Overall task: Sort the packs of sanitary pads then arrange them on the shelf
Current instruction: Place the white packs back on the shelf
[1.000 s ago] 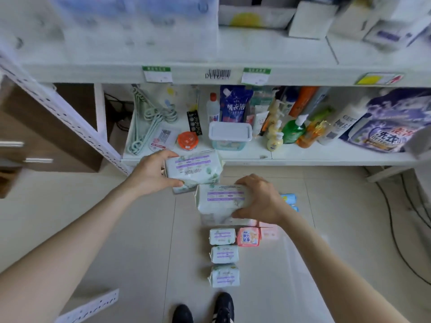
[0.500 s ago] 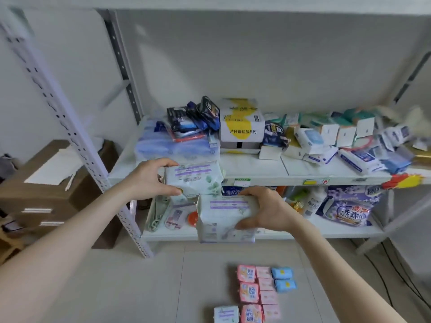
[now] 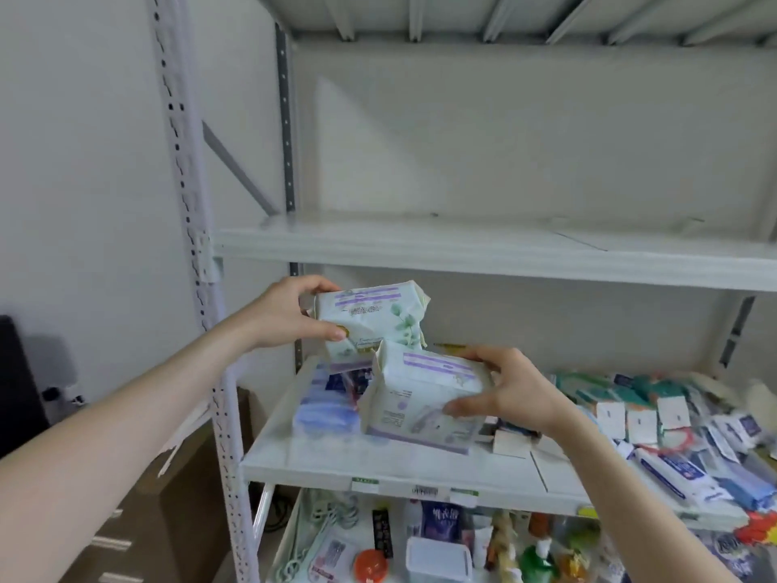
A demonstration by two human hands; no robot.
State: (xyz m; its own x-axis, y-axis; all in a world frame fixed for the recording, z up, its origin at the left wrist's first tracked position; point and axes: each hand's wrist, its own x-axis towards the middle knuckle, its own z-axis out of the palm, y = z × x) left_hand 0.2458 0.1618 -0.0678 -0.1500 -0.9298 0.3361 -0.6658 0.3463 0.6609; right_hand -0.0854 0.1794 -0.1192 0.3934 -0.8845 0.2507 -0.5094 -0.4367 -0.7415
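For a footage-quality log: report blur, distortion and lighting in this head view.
Head view: wide-angle distortion bows the perforated upright and slants the upper shelf; blur smears the goods at right; print on the upper pack and lower pack is unreadable; light is soft, without glare.

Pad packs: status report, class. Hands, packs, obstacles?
Left hand grips upper pad pack. Right hand grips lower pad pack. Both held below the upper shelf; no obstacle seen.

One head-worn wide-angle view faces forward at the shelf [image 3: 462, 252], close, seemingly about level with it.
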